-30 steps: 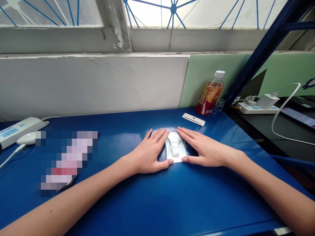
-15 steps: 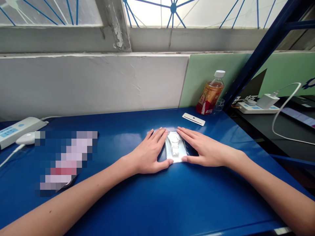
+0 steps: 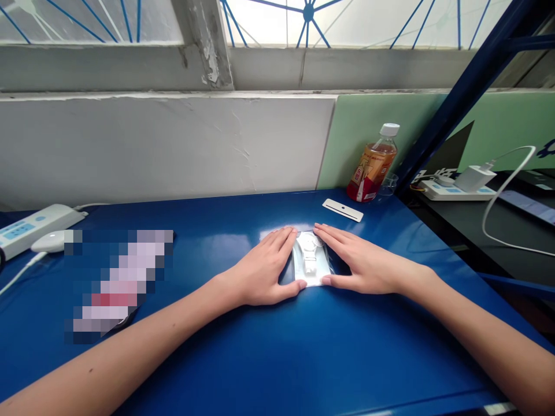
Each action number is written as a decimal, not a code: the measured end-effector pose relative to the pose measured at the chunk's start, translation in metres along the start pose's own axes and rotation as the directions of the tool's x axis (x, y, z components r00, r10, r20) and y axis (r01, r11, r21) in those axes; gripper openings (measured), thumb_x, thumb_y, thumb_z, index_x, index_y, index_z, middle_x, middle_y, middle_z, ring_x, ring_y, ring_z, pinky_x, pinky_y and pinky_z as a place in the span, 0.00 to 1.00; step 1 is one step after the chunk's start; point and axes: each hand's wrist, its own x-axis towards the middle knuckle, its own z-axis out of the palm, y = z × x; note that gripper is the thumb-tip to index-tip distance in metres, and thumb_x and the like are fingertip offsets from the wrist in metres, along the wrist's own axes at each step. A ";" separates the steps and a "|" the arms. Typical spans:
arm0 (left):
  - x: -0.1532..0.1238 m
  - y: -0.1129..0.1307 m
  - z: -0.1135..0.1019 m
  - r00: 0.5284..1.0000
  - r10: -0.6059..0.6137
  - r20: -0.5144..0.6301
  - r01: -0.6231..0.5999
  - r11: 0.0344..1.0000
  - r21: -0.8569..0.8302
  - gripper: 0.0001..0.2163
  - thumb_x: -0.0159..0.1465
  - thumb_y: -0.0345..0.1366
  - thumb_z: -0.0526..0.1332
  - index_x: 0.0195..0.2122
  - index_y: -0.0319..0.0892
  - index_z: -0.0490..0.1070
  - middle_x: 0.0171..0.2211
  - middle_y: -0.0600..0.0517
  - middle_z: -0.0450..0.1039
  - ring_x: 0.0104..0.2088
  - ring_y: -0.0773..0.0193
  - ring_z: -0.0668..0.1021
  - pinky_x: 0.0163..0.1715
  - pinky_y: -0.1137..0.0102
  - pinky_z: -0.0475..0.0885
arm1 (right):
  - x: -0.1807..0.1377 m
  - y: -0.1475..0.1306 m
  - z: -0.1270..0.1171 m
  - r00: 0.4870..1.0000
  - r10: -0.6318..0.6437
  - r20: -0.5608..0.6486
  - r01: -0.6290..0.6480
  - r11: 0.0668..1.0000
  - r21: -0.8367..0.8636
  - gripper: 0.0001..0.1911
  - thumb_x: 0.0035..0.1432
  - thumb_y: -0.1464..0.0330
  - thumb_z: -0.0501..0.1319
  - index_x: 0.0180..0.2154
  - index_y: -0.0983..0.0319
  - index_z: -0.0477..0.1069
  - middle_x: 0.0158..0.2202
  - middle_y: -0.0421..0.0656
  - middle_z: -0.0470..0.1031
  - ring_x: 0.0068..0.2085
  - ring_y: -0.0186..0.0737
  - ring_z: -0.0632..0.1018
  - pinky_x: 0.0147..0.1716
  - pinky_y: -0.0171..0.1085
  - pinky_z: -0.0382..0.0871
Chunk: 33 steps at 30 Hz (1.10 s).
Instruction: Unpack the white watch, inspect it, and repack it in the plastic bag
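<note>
A clear plastic packet with a white watch [image 3: 310,260] inside lies flat on the blue table [image 3: 277,358]. My left hand [image 3: 262,271] rests flat on the table with fingers stretched out, its thumb touching the packet's near left corner. My right hand [image 3: 359,263] lies flat on the other side, fingers stretched out, covering the packet's right edge. Neither hand grips anything.
A small white strip [image 3: 342,210] lies behind the hands. A bottle of amber drink [image 3: 373,164] stands at the back right by a blue post. A white power strip [image 3: 26,228] and white mouse sit far left. A blurred patch covers something at left.
</note>
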 end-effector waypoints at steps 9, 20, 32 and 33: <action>-0.001 -0.002 0.002 1.000 0.008 -0.015 -0.008 1.000 -0.006 0.41 0.65 0.54 0.56 0.69 0.31 0.43 0.69 0.33 0.47 0.69 0.43 0.52 0.66 0.52 0.52 | 0.000 -0.001 0.000 1.000 0.013 0.015 -0.013 1.000 -0.012 0.50 0.59 0.45 0.57 0.70 0.70 0.46 0.70 0.60 0.49 0.69 0.60 0.55 0.64 0.56 0.56; 0.000 -0.002 -0.001 0.999 0.014 0.033 -0.015 1.000 0.019 0.39 0.64 0.43 0.55 0.70 0.31 0.37 0.71 0.34 0.34 0.71 0.45 0.44 0.67 0.51 0.49 | 0.003 0.001 -0.005 0.997 -0.020 -0.079 0.021 1.000 0.021 0.36 0.64 0.51 0.56 0.67 0.61 0.57 0.65 0.55 0.63 0.62 0.58 0.68 0.58 0.54 0.66; 0.000 0.001 0.001 0.991 -0.067 -0.114 0.066 0.998 -0.013 0.27 0.71 0.46 0.49 0.66 0.35 0.54 0.66 0.36 0.56 0.66 0.47 0.60 0.63 0.52 0.60 | 0.005 0.000 -0.006 0.972 0.034 -0.234 -0.034 0.999 0.005 0.15 0.61 0.57 0.62 0.43 0.59 0.80 0.35 0.45 0.81 0.35 0.45 0.80 0.36 0.42 0.75; 0.000 0.001 0.000 0.991 -0.058 -0.122 0.057 0.998 -0.015 0.28 0.70 0.48 0.51 0.66 0.35 0.55 0.66 0.36 0.58 0.66 0.46 0.61 0.63 0.52 0.60 | 0.005 0.000 -0.006 0.972 0.024 -0.232 -0.021 1.000 0.014 0.14 0.61 0.58 0.62 0.42 0.59 0.80 0.33 0.44 0.81 0.34 0.44 0.80 0.34 0.41 0.74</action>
